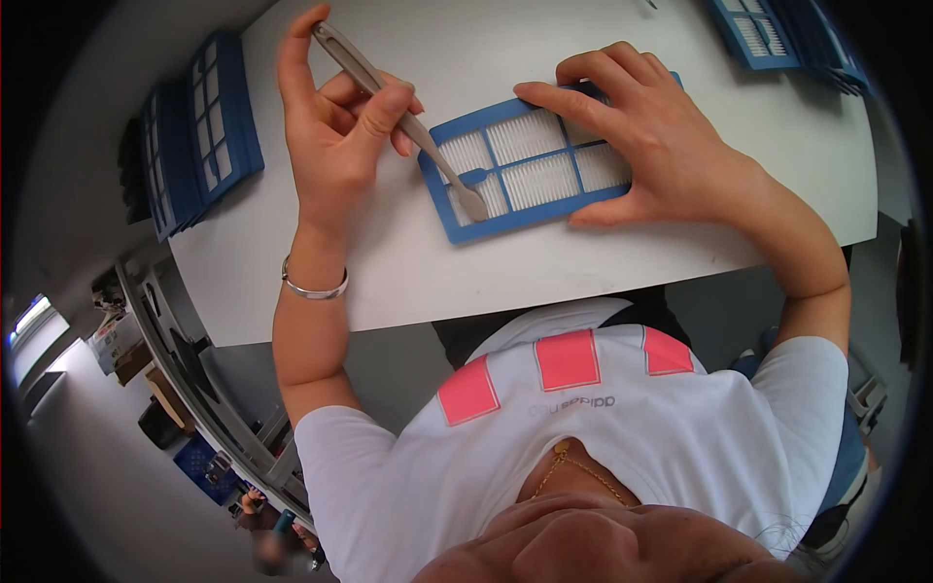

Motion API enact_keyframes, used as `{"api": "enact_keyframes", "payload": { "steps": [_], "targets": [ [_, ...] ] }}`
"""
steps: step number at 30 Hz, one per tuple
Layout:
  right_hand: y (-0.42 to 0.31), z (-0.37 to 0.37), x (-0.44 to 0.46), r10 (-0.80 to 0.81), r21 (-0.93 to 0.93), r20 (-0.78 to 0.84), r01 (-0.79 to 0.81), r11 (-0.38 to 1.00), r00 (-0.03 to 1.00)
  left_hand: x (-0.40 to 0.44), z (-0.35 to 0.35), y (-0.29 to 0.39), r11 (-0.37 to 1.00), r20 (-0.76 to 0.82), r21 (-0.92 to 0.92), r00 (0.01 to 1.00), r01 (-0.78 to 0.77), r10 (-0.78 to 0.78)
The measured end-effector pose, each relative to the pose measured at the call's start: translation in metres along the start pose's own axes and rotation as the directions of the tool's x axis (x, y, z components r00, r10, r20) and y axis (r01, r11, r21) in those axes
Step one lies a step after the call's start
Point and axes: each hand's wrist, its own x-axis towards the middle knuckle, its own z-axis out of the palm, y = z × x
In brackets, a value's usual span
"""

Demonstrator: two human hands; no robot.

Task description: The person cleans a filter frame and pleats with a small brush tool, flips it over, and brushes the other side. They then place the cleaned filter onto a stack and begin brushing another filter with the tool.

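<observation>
A blue-framed filter [498, 231] with white pleated panels lies flat on the white table. My left hand [340, 136] holds a long grey-brown tool [432, 148] between thumb and fingers. The tool's rounded, flattened tip rests over the lower left panel, near a small blue tab on the frame. Spread across the filter's right part, my right hand [656, 141] grips it, with the thumb at the near edge and the fingers over the far side. It covers part of the right panels.
Stacks of blue-framed filters stand at the table's left side [228, 117] and far right corner [768, 39]. The white table's [437, 287] near edge runs in front of my body. At lower left, another person [267, 544] is partly visible beyond a metal frame.
</observation>
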Motion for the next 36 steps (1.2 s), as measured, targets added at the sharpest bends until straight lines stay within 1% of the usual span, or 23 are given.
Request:
{"api": "enact_keyframes", "payload": {
  "steps": [2,4,5,7,8,9,11,12,14,15,17,18,20,21,23,26,30,32,34,36],
  "targets": [
    [0.0,0.0,0.0,-0.005,-0.008,-0.001,0.005,1.0,1.0,0.0,0.003,0.003,1.0,0.011,0.023,1.0,-0.018,0.017],
    [0.001,0.001,0.0,-0.016,-0.009,-0.001,0.016,1.0,1.0,0.0,-0.001,0.001,0.997,-0.11,0.041,0.991,-0.071,0.075],
    [0.002,0.002,0.0,-0.014,0.003,0.002,0.014,1.0,1.0,0.0,-0.003,0.0,0.997,-0.109,0.042,0.991,-0.07,0.074],
    [0.002,0.004,-0.002,-0.005,0.018,0.002,0.005,1.0,1.0,0.002,-0.005,0.0,1.0,-0.046,-0.014,0.999,-0.027,0.026],
    [0.002,0.004,-0.002,-0.002,0.014,0.002,0.002,1.0,1.0,-0.002,0.002,0.003,1.0,-0.038,0.001,0.999,0.017,-0.017],
    [0.002,0.003,-0.002,0.0,0.009,0.001,0.0,1.0,1.0,-0.001,0.007,0.005,1.0,-0.034,0.002,0.999,0.015,-0.015],
    [0.002,0.004,-0.002,-0.004,0.017,0.0,0.004,1.0,1.0,0.001,0.012,0.006,0.994,0.014,-0.104,1.0,0.021,-0.02],
    [0.003,0.004,-0.002,-0.013,0.023,0.001,0.013,1.0,1.0,0.002,0.009,0.005,0.994,0.014,-0.104,1.0,0.022,-0.02],
    [0.002,0.004,-0.002,-0.005,0.025,0.002,0.005,1.0,1.0,0.004,-0.001,0.0,0.998,-0.073,-0.029,0.996,0.048,-0.05],
    [0.002,0.004,-0.002,0.005,0.026,0.001,-0.005,1.0,1.0,0.004,0.0,0.0,0.998,-0.068,-0.029,0.997,0.047,-0.049],
    [0.002,0.003,-0.001,0.011,0.034,0.005,-0.011,0.999,1.0,0.002,0.004,0.003,0.988,0.018,-0.091,0.992,0.123,-0.122],
    [0.002,0.003,-0.001,0.009,0.043,0.013,-0.01,0.999,1.0,0.002,0.006,0.005,0.988,0.022,-0.091,0.993,0.121,-0.119],
    [0.002,0.002,-0.001,0.002,0.044,0.011,-0.002,0.999,1.0,0.001,0.009,0.007,0.946,0.125,-0.285,0.985,0.155,-0.123],
    [0.001,0.003,-0.002,-0.007,0.046,0.01,0.006,0.999,1.0,0.001,0.007,0.007,0.946,0.127,-0.285,0.984,0.156,-0.124],
    [0.002,0.002,-0.002,-0.012,0.051,0.005,0.012,0.999,1.0,0.001,0.005,0.006,0.957,0.031,-0.273,0.995,0.095,-0.09],
    [0.002,0.002,-0.002,-0.016,0.062,0.009,0.016,0.998,1.0,0.001,0.012,0.009,0.954,0.067,-0.265,0.989,0.142,-0.128],
    [0.002,0.003,-0.002,-0.019,0.069,0.018,0.018,0.997,1.0,0.003,0.014,0.007,0.962,0.078,-0.229,0.988,0.145,-0.13],
    [0.002,0.003,-0.002,-0.02,0.066,0.016,0.019,0.998,1.0,0.005,0.009,0.007,0.958,-0.006,-0.255,0.991,0.128,-0.134],
    [0.002,0.001,-0.001,-0.022,0.062,0.013,0.021,0.998,1.0,0.004,0.011,0.002,0.959,0.021,-0.247,0.99,0.14,-0.139],
    [0.0,-0.003,0.001,-0.044,0.006,0.015,0.044,0.999,0.999,0.003,0.016,0.001,0.959,0.046,-0.24,0.989,0.15,-0.143]
  ]
}}
